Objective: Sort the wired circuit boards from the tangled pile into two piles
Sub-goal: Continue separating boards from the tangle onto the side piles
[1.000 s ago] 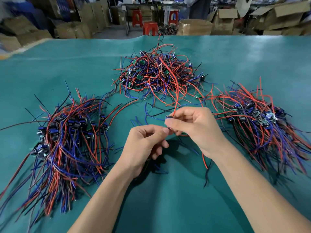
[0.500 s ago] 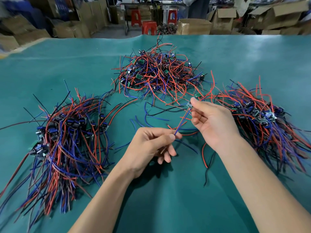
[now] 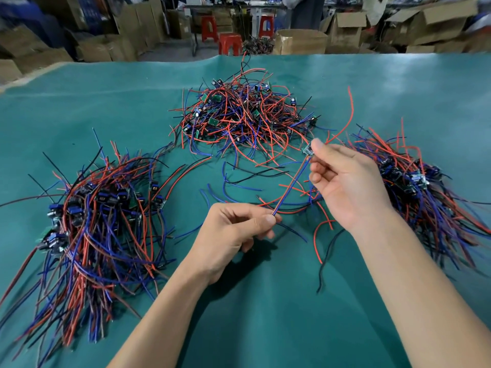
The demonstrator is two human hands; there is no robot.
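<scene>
Above table (image 3: 265, 328): R hand (image 3: 348, 187) pinches board (image 3: 307, 150); L hand (image 3: 233, 232) pinches its wires (image 3: 291, 183).

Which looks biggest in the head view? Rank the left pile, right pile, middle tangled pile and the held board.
1. Left pile, though nearest the camera.
2. Right pile and middle tangled pile: too alike, right partly cut off.
3. Held board.

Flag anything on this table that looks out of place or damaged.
Nothing looks damaged. The only stragglers are loose wires trailing on the green table between the tangled pile and the hands, outside all piles.
</scene>
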